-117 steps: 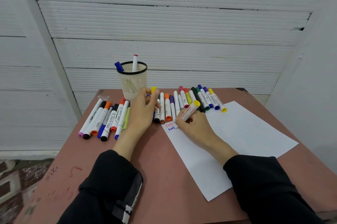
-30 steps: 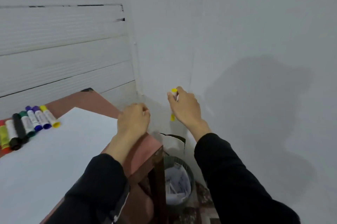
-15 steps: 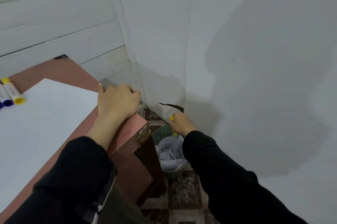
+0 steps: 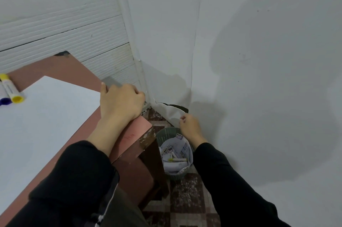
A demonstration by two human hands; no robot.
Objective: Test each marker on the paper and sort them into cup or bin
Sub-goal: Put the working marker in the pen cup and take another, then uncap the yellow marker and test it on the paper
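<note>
A small green bin point(image 4: 166, 133) stands on the floor beside the table leg, lined with white paper. Inside it a yellow-capped marker point(image 4: 177, 160) lies among other discarded markers. My right hand point(image 4: 189, 127) hovers just above the bin's far rim, fingers loosely curled and holding nothing. My left hand point(image 4: 120, 101) sits at the right edge of the reddish table point(image 4: 140, 128), fingers curled over that edge. The white test paper point(image 4: 46, 115) covers the table to the left. A yellow marker point(image 4: 11, 89) and a purple one point(image 4: 4, 99) show at the left border. The cup is out of view.
A grey wall runs close along the right of the bin, with a torn flap of white sheet point(image 4: 171, 113) at its base. The floor point(image 4: 187, 193) is patterned tile. The table's dark leg point(image 4: 148, 163) stands right next to the bin.
The yellow marker that my right hand held over the bin now lies inside it, and that hand is empty. My left hand stays at the table edge. The view has tilted further down.
</note>
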